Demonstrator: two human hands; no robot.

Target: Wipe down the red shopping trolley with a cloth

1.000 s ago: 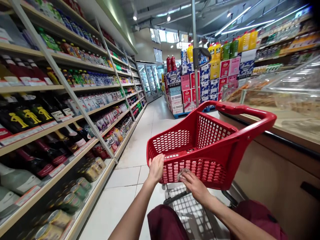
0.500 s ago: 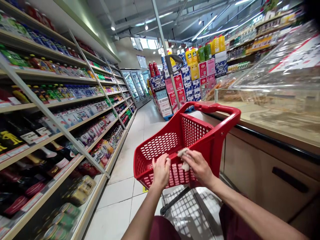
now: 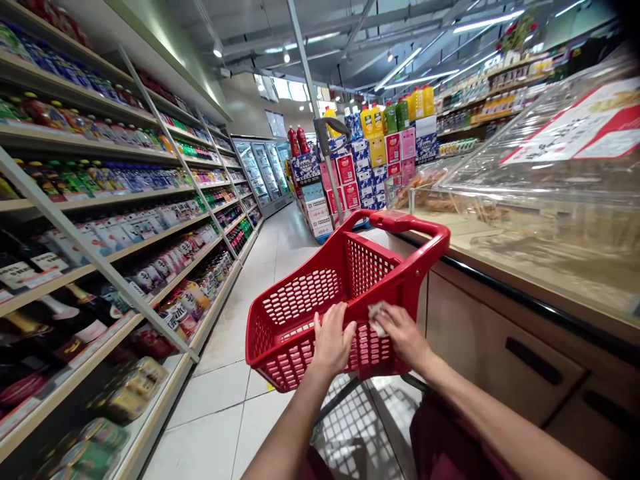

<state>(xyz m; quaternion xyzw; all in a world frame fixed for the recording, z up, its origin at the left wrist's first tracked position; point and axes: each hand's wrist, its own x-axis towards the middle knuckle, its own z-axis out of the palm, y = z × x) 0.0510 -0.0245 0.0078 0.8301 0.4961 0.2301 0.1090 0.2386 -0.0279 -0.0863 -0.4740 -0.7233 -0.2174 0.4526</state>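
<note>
From the head camera I look down a supermarket aisle. A red shopping basket [image 3: 320, 313] sits tilted on a wire cart frame straight ahead of me, its handle [image 3: 400, 223] raised at the far end. My left hand [image 3: 331, 340] is curled over the basket's near rim, fingers gripping the edge. My right hand [image 3: 405, 335] rests just beside it on the same rim, pressing a small pale cloth [image 3: 376, 312] against the red plastic; it may be a wipe, but it is too blurred to be sure. Shelves [image 3: 100, 220] of bottles and cans run along the left. A counter [image 3: 500, 280] with clear display covers stands close on the right. Stacked boxes [image 3: 345, 183] stand well beyond the basket.
</note>
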